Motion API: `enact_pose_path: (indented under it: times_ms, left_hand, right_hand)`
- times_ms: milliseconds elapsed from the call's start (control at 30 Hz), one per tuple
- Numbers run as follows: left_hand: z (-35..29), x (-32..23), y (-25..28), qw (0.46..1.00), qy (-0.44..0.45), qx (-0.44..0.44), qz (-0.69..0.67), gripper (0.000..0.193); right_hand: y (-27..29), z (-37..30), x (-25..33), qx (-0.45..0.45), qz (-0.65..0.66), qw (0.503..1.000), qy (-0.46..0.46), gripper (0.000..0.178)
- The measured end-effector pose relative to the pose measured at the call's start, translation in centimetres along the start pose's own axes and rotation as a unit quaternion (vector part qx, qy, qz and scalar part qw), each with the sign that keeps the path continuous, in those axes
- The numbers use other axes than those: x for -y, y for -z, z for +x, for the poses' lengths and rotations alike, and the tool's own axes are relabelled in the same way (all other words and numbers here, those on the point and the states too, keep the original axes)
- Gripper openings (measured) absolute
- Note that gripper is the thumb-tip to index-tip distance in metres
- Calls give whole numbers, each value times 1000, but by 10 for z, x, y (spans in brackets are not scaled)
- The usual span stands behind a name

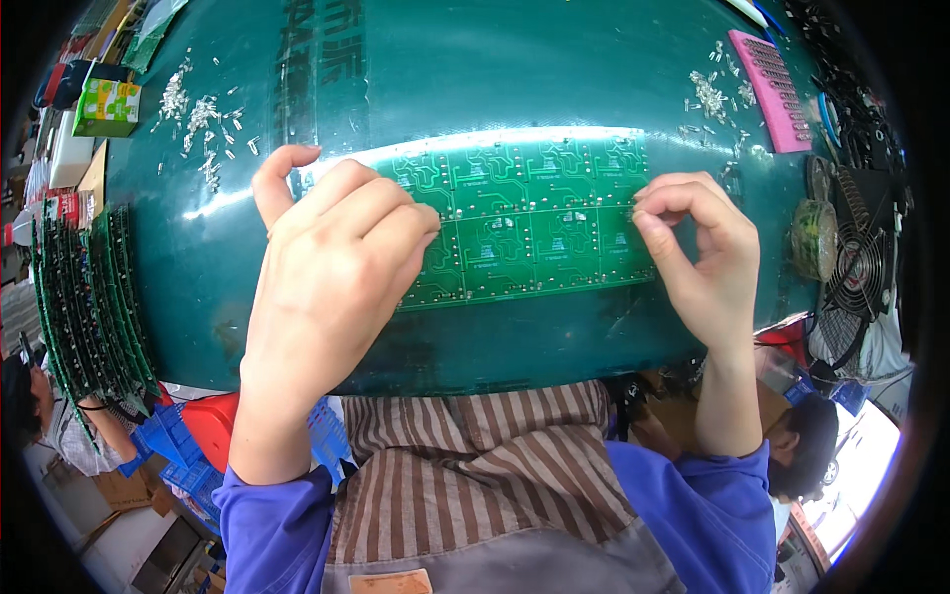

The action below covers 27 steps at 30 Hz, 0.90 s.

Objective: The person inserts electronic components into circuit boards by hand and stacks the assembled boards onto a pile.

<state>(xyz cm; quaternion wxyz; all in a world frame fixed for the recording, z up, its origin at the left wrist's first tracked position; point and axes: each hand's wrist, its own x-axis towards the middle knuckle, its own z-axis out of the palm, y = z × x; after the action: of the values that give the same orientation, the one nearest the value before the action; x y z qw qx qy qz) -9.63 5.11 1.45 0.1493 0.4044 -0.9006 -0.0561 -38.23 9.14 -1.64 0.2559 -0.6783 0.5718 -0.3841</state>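
Note:
A green printed circuit board panel [566, 247] lies flat in front of me, its copper traces and several small parts showing. My left hand [336, 252] is over the panel's left end, back of the hand up. Its little finger sticks out to the side and the other fingers curl inward; their tips and the thumb are hidden. My right hand [708, 247] is at the panel's right edge, thumb and forefinger closed together in a pinch. Whatever sits between those fingertips is too small to make out.
Loose small clear components lie in a left pile [201, 114] and a right pile [709, 96]. A pink foam block [770, 91] holds rows of parts. Upright circuit boards [94, 307] stand at the left. At the right are a tape roll [813, 240] and a black fan [857, 267].

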Motion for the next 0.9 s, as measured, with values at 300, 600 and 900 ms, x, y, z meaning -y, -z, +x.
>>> enact_pose_path:
  times_ms: [300,600,900]
  left_hand:
    - [-4,-2,-4,1000,6,-7,2,12]
    - [-10,-5,-13,998,50,-32,-36,14]
    - [-19,-10,-21,989,103,-90,-60,11]
  right_hand:
    - [3,0,-3,-1,-47,999,-16,7]
    - [7,0,-2,9,-49,999,-14,7]
    - [4,1,-4,8,-53,998,-16,7]
